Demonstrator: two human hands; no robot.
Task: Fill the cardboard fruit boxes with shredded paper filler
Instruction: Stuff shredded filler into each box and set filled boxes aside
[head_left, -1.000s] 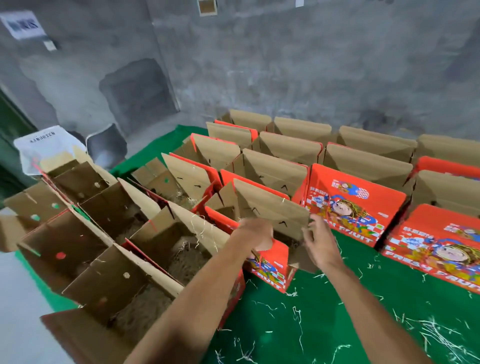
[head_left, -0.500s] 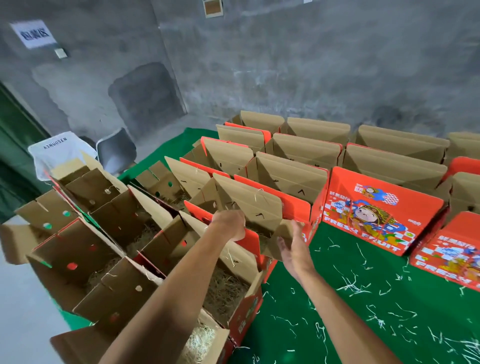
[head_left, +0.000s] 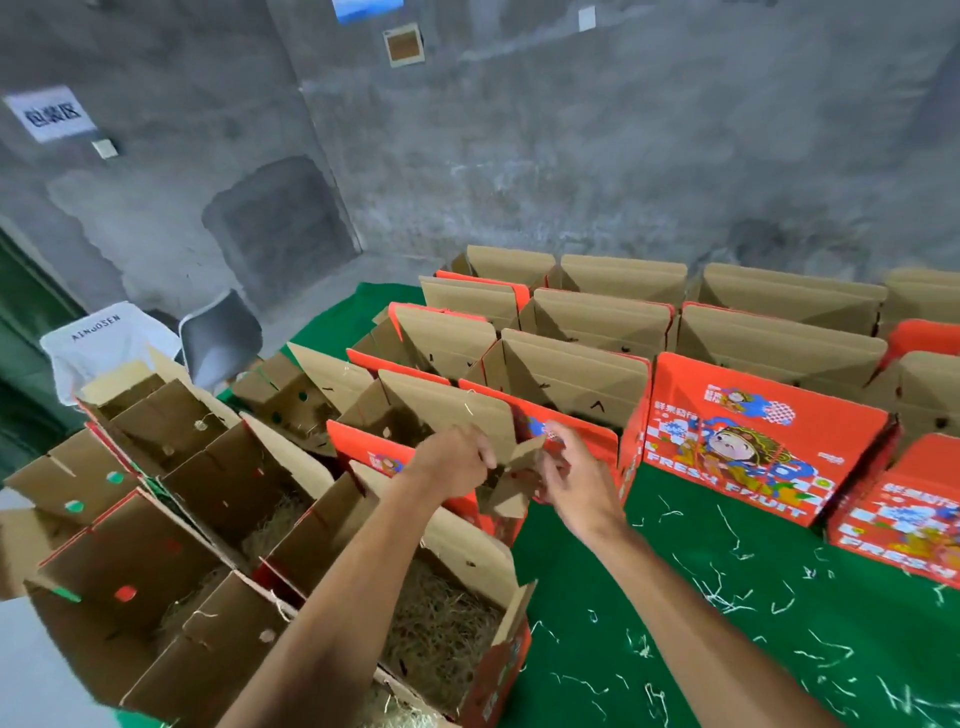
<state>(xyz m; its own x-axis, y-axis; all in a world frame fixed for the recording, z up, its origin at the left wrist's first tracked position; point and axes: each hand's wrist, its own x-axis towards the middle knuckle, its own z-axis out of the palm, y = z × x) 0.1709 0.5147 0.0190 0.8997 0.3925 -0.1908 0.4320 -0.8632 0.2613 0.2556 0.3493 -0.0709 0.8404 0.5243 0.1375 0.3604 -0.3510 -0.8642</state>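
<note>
— Hand positions?
— The left hand (head_left: 457, 462) is pinching the side flap (head_left: 511, 480) of an orange box (head_left: 415, 457); the right hand (head_left: 576, 480), fingers loosely spread, is touching it.
— Filler?
— Shredded paper (head_left: 436, 623) is lying inside the nearest box (head_left: 488, 566).

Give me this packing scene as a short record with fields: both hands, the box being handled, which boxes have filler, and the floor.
left hand: curled on the side flap of the orange fruit box
right hand: fingers spread beside that flap, not gripping
filled box: nearest box holds shredded paper filler
unfilled boxes: rows behind, flaps up; contents mostly hidden
printed box: reads FRESH FRUIT
floor: green mat strewn with loose paper shreds
</note>
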